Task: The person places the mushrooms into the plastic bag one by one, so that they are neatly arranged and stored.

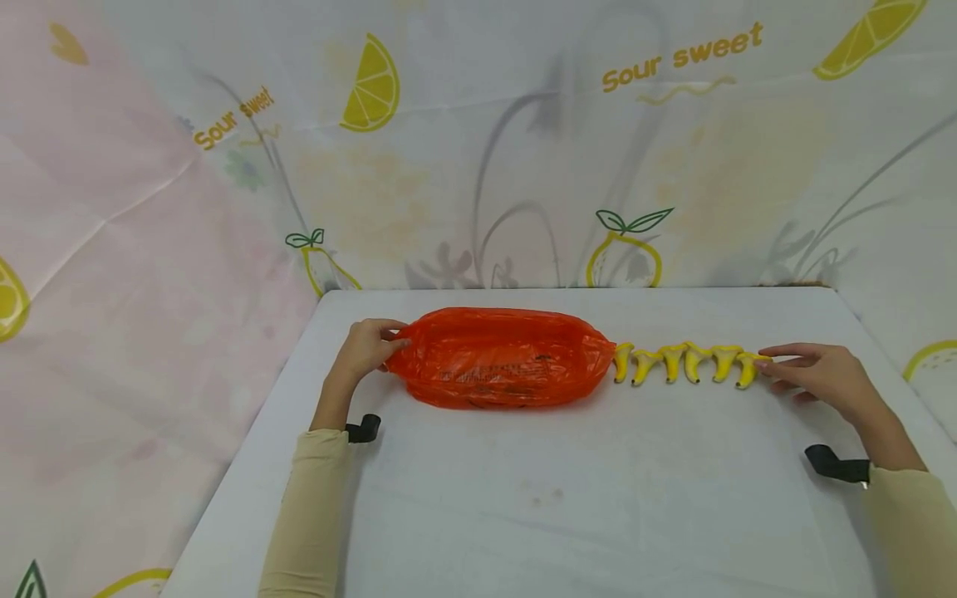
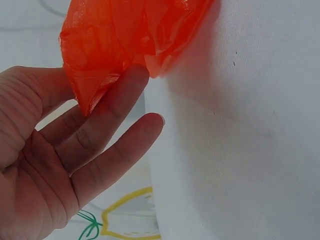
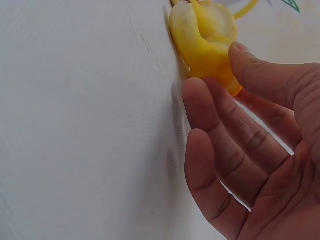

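Observation:
A red-orange plastic bag (image 1: 508, 357) with dark print lies puffed up across the back of the white table. My left hand (image 1: 368, 347) pinches its gathered left end between thumb and fingers; in the left wrist view the bag's corner (image 2: 95, 75) hangs between them, with the lower fingers spread. From the bag's right end runs a row of several small yellow banana-shaped pieces (image 1: 673, 361) with dark tips. At the row's right end my right hand (image 1: 818, 374) holds the last banana-shaped piece (image 3: 200, 45) between thumb and fingertips, its other fingers loosely bent.
White cloth covers the table (image 1: 583, 490). Behind it hangs a pale curtain (image 1: 478, 166) printed with lemons and lettering, which also runs along the left side. A black wrist mount (image 1: 365, 428) sticks out from the left wrist, another black mount (image 1: 833, 465) from the right.

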Demonstrator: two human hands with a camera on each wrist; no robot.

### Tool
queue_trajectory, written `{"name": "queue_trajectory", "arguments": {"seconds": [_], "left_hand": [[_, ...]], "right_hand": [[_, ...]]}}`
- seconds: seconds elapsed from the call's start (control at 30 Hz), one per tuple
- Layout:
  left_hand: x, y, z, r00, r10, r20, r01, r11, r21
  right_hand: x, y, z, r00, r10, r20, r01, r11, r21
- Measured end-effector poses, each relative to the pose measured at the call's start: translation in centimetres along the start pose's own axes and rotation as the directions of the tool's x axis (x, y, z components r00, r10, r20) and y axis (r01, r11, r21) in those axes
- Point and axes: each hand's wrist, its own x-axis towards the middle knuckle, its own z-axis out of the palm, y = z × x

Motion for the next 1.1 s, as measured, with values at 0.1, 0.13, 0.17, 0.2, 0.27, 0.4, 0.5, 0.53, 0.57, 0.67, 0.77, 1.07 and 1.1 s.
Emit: {"name": "queue_trajectory", "arguments": {"seconds": [0.1, 0.13, 0.17, 0.2, 0.27, 0.4, 0.5, 0.53, 0.57, 0.67, 0.77, 1.07, 1.1], "left_hand": [[0.0, 0.0, 0.0, 1.0, -0.001, 0.001, 0.001, 1.0, -0.005], [0.0, 0.0, -0.1, 1.0, -0.001, 0.001, 0.001, 1.0, -0.006], [0.0, 0.0, -0.1, 1.0, -0.001, 0.002, 0.001, 1.0, -0.006], [0.0, 0.0, -0.1, 1.0, 0.0, 0.003, 0.0, 1.0, -0.007], [0.0, 0.0, -0.1, 1.0, 0.001, 0.002, -0.001, 1.0, -0.007], [-0.1, 0.0, -0.1, 1.0, -0.001, 0.006, 0.001, 1.0, -0.003], [-0.1, 0.0, -0.1, 1.0, -0.004, 0.006, 0.004, 1.0, -0.001], [-0.1, 0.0, -0.1, 1.0, -0.005, 0.005, 0.005, 1.0, -0.002], [-0.1, 0.0, -0.1, 1.0, -0.007, 0.005, 0.007, 1.0, -0.003], [0.0, 0.0, -0.1, 1.0, -0.016, 0.006, 0.016, 1.0, -0.003], [0.0, 0.0, -0.1, 1.0, -0.025, 0.008, 0.026, 1.0, -0.004], [0.2, -0.5, -0.1, 1.0, -0.018, 0.018, 0.019, 0.999, -0.036], [0.3, -0.6, -0.1, 1.0, -0.019, 0.021, 0.02, 0.999, -0.042]], "right_hand": [[0.0, 0.1, 0.1, 1.0, -0.001, -0.004, 0.001, 1.0, 0.02], [0.0, 0.1, 0.1, 1.0, -0.001, -0.005, 0.001, 1.0, 0.024], [0.0, 0.2, 0.0, 1.0, -0.004, -0.007, 0.004, 1.0, 0.026], [-0.1, 0.2, 0.0, 1.0, -0.007, -0.01, 0.007, 1.0, 0.026], [-0.2, 0.2, -0.1, 1.0, -0.008, -0.013, 0.009, 1.0, 0.025], [-0.4, 0.2, -0.4, 1.0, -0.011, -0.014, 0.012, 0.999, 0.033], [-0.7, 0.1, -0.7, 1.0, -0.007, -0.017, 0.008, 0.999, 0.053], [-0.8, 0.0, -0.9, 1.0, -0.008, -0.019, 0.01, 0.998, 0.061], [-0.9, -0.1, -1.0, 1.0, -0.013, -0.02, 0.014, 0.997, 0.072], [-1.2, -0.7, -1.2, 0.999, -0.023, -0.034, 0.026, 0.995, 0.101], [-1.5, -1.7, -1.2, 0.998, -0.056, -0.04, 0.061, 0.991, 0.122], [-1.6, -5.3, -0.3, 0.989, -0.143, -0.039, 0.148, 0.972, 0.182], [-1.5, -5.6, -0.1, 0.988, -0.153, -0.039, 0.157, 0.972, 0.176]]}}
